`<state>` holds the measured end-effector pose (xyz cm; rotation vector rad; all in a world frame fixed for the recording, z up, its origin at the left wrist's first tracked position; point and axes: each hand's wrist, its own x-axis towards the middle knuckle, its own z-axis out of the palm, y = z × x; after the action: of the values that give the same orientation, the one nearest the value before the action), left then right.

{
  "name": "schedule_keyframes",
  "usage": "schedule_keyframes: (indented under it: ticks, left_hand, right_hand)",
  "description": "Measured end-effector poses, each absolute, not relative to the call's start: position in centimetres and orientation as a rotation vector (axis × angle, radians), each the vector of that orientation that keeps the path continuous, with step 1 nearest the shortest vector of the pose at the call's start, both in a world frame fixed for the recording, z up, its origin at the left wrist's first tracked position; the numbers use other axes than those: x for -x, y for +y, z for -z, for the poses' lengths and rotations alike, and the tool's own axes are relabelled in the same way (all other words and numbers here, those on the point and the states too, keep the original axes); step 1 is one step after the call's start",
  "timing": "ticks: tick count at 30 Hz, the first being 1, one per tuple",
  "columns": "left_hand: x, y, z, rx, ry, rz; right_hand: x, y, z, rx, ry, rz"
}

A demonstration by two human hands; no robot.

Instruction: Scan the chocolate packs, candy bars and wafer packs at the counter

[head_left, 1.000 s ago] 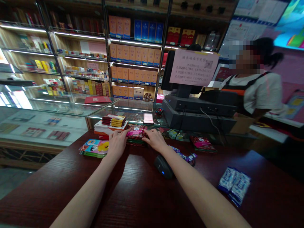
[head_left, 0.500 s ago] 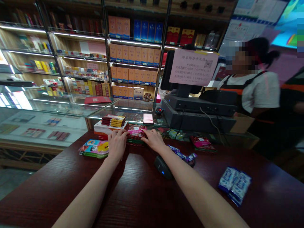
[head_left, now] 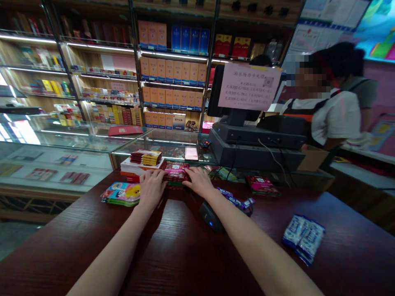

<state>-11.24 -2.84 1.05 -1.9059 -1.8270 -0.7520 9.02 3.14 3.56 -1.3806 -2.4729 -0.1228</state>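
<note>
Left hand (head_left: 152,187), right hand (head_left: 200,183), flat against packets (head_left: 176,172)

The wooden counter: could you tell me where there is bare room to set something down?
Bare counter lies at the near left, in front of the cartoon packs, and between the red packet and the blue-white packets. The far edge is crowded: left hand and right hand flank the pink packets, scanner nearby.

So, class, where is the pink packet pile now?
The pink packet pile sits mid head view, at the counter's far edge, between left hand and right hand, right of the stacked boxes.
</note>
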Motion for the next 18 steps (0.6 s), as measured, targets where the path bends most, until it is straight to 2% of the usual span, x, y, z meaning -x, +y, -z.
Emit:
schedule_keyframes:
  ticks: [18]
  left_hand:
    - [11.6,-1.6,-1.4,1.918,-1.86,0.749]
  right_hand:
    - [-8.3,3.4,-3.6,1.435,-2.47,0.099]
